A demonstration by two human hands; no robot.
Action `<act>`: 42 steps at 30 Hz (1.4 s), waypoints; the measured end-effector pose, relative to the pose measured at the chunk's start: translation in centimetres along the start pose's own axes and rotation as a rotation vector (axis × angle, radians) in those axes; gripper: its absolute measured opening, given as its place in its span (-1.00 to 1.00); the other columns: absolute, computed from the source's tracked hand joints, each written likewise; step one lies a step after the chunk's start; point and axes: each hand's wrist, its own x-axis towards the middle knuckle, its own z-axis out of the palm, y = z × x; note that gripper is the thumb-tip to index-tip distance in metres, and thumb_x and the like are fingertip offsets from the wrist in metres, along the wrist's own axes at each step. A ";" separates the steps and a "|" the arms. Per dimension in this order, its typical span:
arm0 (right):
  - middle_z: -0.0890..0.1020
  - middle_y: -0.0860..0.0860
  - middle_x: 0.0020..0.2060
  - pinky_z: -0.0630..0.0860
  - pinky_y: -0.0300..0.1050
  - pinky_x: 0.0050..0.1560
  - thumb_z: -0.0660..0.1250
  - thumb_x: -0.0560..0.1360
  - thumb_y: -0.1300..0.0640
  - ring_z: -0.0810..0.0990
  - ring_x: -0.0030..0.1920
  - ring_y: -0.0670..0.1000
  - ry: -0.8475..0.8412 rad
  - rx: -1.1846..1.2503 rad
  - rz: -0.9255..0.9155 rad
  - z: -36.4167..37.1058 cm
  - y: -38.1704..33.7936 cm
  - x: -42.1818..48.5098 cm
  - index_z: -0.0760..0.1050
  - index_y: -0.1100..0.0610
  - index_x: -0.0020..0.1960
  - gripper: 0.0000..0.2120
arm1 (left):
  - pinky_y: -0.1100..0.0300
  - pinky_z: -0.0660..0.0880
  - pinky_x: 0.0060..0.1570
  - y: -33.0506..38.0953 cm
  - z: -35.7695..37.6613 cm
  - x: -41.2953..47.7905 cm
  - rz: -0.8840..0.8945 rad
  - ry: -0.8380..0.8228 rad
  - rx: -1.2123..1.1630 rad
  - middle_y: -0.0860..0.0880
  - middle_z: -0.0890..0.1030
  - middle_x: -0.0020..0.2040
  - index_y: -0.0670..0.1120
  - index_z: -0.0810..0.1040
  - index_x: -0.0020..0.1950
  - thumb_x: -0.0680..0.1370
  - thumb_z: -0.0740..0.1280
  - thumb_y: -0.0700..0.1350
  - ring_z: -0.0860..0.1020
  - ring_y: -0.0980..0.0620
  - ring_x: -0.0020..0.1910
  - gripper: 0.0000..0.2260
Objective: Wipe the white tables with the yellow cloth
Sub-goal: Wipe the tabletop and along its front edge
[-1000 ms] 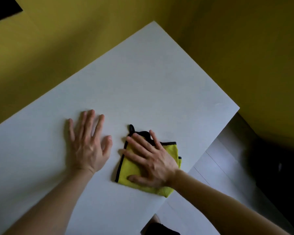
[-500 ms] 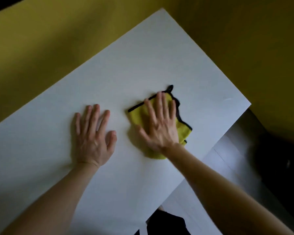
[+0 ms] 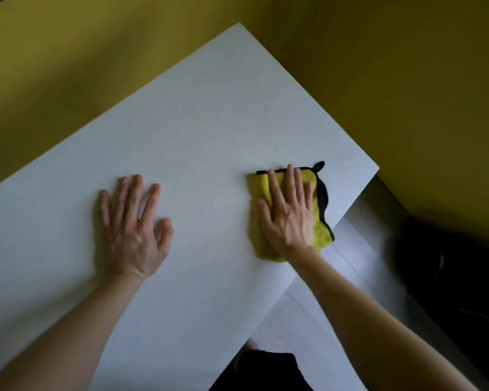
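A white table (image 3: 209,131) fills the middle of the view, its far corner pointing up. A folded yellow cloth (image 3: 321,234) with black edging lies near the table's right edge. My right hand (image 3: 290,213) presses flat on the cloth with straight fingers, covering most of it. My left hand (image 3: 133,227) rests flat on the bare tabletop to the left, fingers spread, well apart from the cloth.
Yellow walls (image 3: 393,80) meet behind the table's far corner. Right of the table edge a lower white surface (image 3: 347,266) shows, with grey floor and a dark shape (image 3: 449,263) beyond. Dark clothing (image 3: 263,371) shows at the bottom edge.
My right hand has slid the cloth away from me and then rightward toward the table's right edge. The left hand has stayed flat in place on the table.
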 end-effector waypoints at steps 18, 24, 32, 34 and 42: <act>-0.09 0.10 0.77 -0.15 0.42 0.68 0.01 0.65 -0.49 -0.19 0.76 0.14 -0.024 -0.013 -0.095 0.6 -7.4 6.8 -0.08 -0.04 0.78 -0.13 | -0.35 0.18 0.61 0.3 -1.7 1.0 -0.044 -0.025 -0.087 -0.17 0.38 0.67 -0.10 0.53 0.57 0.54 0.30 -0.07 0.27 -0.19 0.70 -0.44; 0.00 0.11 0.76 -0.05 0.56 0.61 0.31 0.57 -0.47 -0.11 0.75 0.25 -0.097 0.050 -0.677 2.4 -14.3 -2.7 0.12 -0.09 0.75 -0.10 | -0.43 0.05 0.63 -4.3 -3.4 1.2 -0.158 -0.049 0.063 -0.21 0.29 0.71 -0.09 0.45 0.63 0.59 0.32 0.02 0.19 -0.27 0.72 -0.41; 0.00 0.04 0.77 -0.09 0.51 0.64 0.03 0.64 -0.52 -0.09 0.76 0.17 0.002 -0.046 -0.292 1.2 -10.0 15.9 0.08 -0.15 0.76 -0.20 | -0.42 0.02 0.63 -4.4 -3.0 0.6 -0.261 -0.097 0.174 -0.24 0.11 0.76 -0.06 0.24 0.74 0.70 0.16 0.15 0.01 -0.29 0.76 -0.37; -0.06 0.01 0.77 -0.15 0.47 0.66 -0.07 0.62 -0.57 -0.16 0.76 0.13 -0.008 -0.011 -0.167 0.8 -11.4 17.5 0.01 -0.17 0.77 -0.16 | -0.42 0.01 0.63 -4.5 -2.8 0.7 -0.263 -0.111 0.188 -0.24 0.08 0.76 -0.06 0.22 0.75 0.69 0.16 0.16 -0.03 -0.28 0.76 -0.35; -0.01 0.11 0.77 -0.13 0.57 0.60 0.10 0.58 -0.56 -0.15 0.75 0.25 -0.047 -0.064 -0.666 3.0 -19.3 6.5 0.17 -0.09 0.74 -0.12 | -0.40 0.01 0.64 -4.6 -3.5 0.7 -0.262 -0.147 0.189 -0.22 0.10 0.76 -0.04 0.24 0.75 0.70 0.14 0.13 -0.02 -0.26 0.76 -0.39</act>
